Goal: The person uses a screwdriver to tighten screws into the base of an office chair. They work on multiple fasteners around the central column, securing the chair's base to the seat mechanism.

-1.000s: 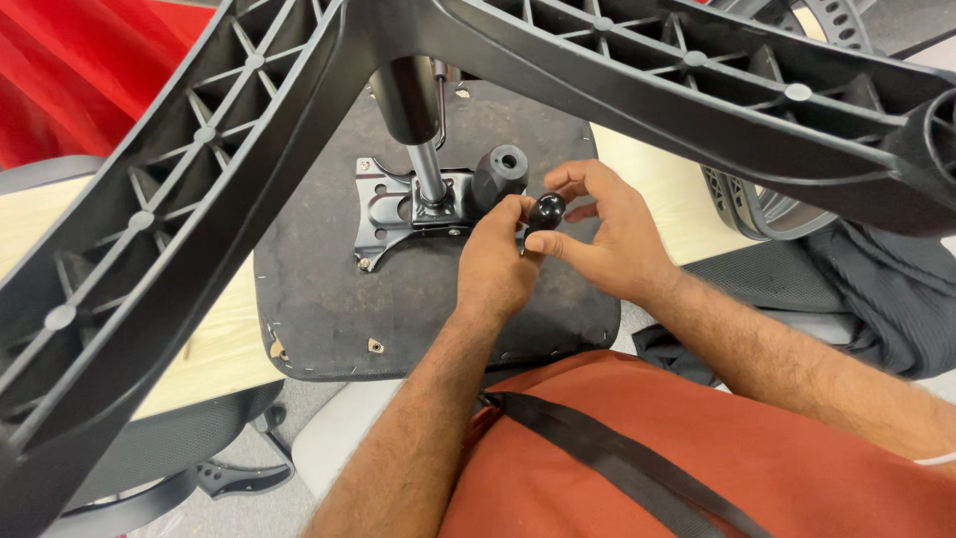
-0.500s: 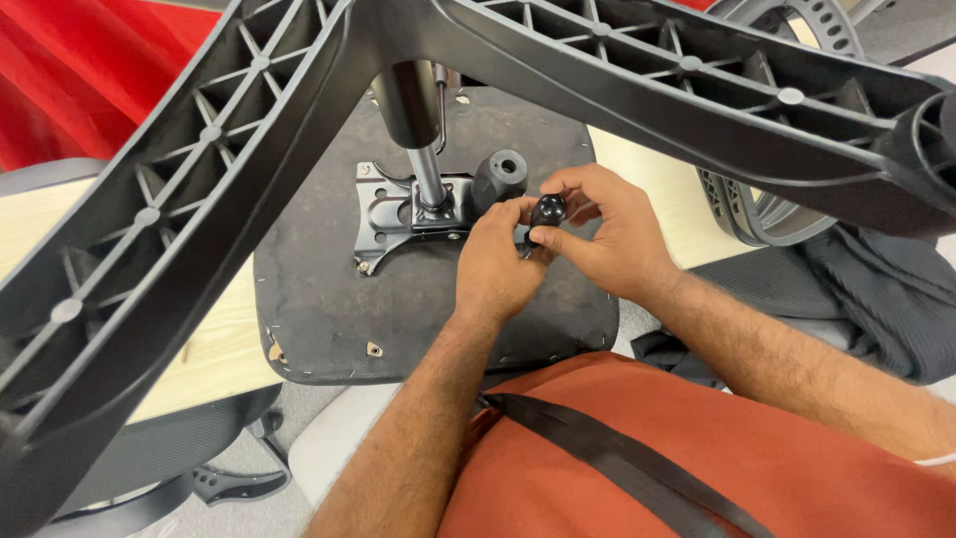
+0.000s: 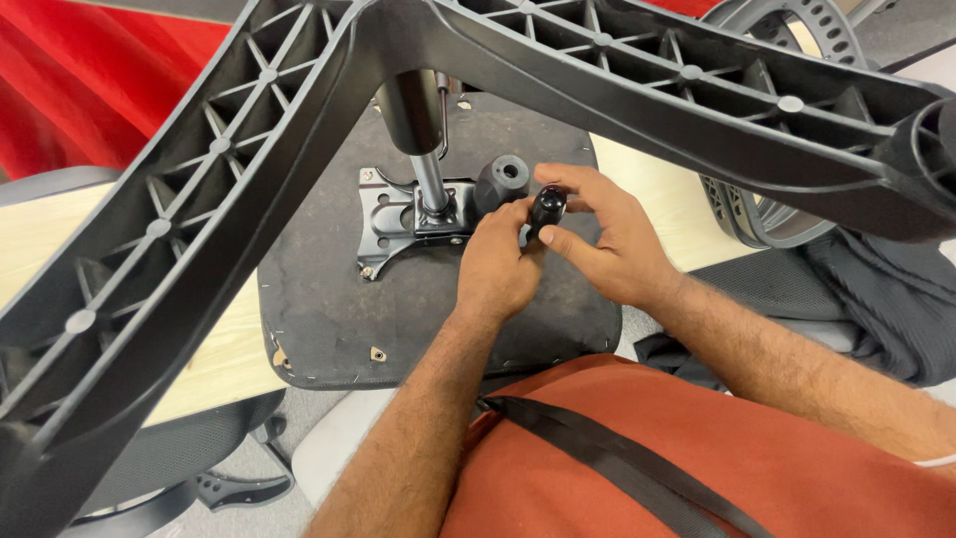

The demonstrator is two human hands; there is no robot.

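You are pinching a small black knob [image 3: 547,209] between the fingers of your right hand [image 3: 607,249], while your left hand [image 3: 498,269] is curling closed against it from the other side. The knob is sitting just above the upturned chair seat [image 3: 329,309], beside the metal mounting plate [image 3: 398,214] and the gas cylinder [image 3: 423,149]. The black star base [image 3: 249,169] is spreading overhead.

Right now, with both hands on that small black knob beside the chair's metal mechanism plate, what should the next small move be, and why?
Probably keep turning the black knob. The right hand pinches it between thumb and fingers while the left hand steadies below, beside the metal mechanism plate on the upturned seat underside. Whether it is seated cannot be told.
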